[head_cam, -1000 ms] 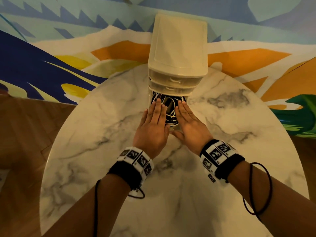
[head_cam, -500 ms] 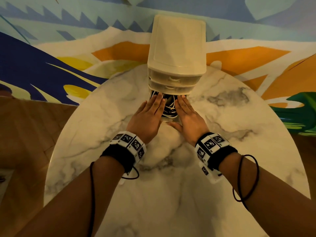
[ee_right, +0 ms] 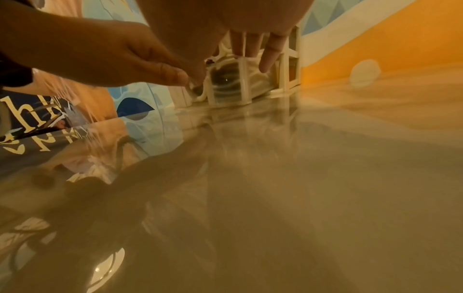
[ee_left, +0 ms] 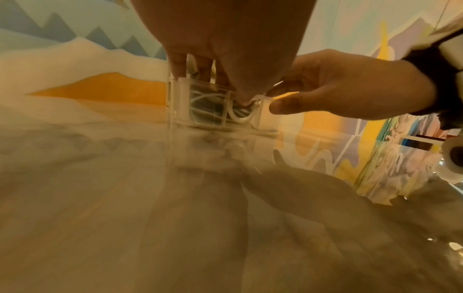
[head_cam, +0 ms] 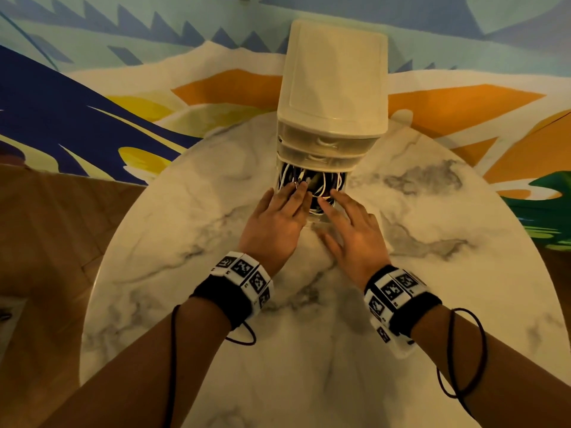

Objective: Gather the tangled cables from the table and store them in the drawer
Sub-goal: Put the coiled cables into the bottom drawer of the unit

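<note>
Two hands at one open drawer (head_cam: 321, 220), head view: left hand (head_cam: 273, 223) and right hand (head_cam: 355, 233), fingers straight and holding nothing, press down cables (head_cam: 312, 183) heaped in the lowest drawer of a cream cabinet (head_cam: 335, 78) at the far side of the marble tabletop (head_cam: 185, 242), likely so it can close. Left wrist view: white loops show through the clear front. Right wrist view: partial reflected lettering, unreadable.

Each bare forearm ends in a black wristband (head_cam: 222, 301) topped by a row of white blocks printed with black square codes (head_cam: 392, 288). Thin black cords (head_cam: 463, 353) loop loosely from both bands along the forearms.
</note>
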A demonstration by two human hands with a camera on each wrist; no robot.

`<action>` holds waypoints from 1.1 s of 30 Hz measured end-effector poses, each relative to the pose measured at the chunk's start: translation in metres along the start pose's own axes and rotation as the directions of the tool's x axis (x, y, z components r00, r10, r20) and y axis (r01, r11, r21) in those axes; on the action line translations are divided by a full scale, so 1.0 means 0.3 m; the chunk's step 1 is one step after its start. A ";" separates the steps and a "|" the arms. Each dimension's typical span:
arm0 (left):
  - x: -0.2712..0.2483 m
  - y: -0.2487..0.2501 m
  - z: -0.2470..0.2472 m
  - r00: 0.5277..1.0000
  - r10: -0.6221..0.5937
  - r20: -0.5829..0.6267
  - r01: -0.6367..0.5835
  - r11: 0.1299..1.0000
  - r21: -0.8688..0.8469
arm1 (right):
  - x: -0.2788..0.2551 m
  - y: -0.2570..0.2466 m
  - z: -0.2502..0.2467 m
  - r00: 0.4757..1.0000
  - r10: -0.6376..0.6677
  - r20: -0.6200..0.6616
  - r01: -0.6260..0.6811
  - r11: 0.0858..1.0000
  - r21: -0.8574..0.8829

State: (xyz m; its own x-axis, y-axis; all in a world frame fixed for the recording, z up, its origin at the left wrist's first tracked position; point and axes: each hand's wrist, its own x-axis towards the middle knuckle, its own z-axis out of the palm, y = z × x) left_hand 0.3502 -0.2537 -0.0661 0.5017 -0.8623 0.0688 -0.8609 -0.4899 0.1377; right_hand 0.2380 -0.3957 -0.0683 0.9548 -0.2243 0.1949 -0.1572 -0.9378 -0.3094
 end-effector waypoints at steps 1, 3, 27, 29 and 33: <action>0.001 0.000 0.000 1.000 0.000 -0.002 0.000 1.000 -0.004 | 0.010 0.002 0.000 1.000 -0.008 -0.010 0.008 1.000 -0.008; 0.010 -0.003 -0.005 1.000 -0.002 0.021 0.002 1.000 -0.015 | 0.033 0.006 -0.001 1.000 -0.027 -0.004 0.026 0.998 -0.048; 0.069 -0.001 -0.023 0.861 -0.507 0.027 0.439 0.716 -0.542 | 0.104 0.053 0.022 0.932 0.359 -0.048 -0.326 0.890 0.320; 0.098 -0.011 -0.008 0.877 -0.479 0.031 0.404 0.702 -0.587 | 0.124 0.064 0.025 0.936 0.350 -0.028 -0.321 0.885 0.337; 0.123 -0.028 0.001 0.880 -0.474 0.036 0.395 0.688 -0.609 | 0.140 0.072 0.016 0.944 0.330 0.008 -0.309 0.877 0.368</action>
State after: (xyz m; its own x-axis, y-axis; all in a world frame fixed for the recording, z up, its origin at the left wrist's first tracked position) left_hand 0.3758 -0.2815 -0.0652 0.8462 -0.5313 -0.0407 -0.3419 -0.5998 0.7234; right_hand 0.2759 -0.4241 -0.0714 0.8518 -0.5186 0.0742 -0.3402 -0.6553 -0.6744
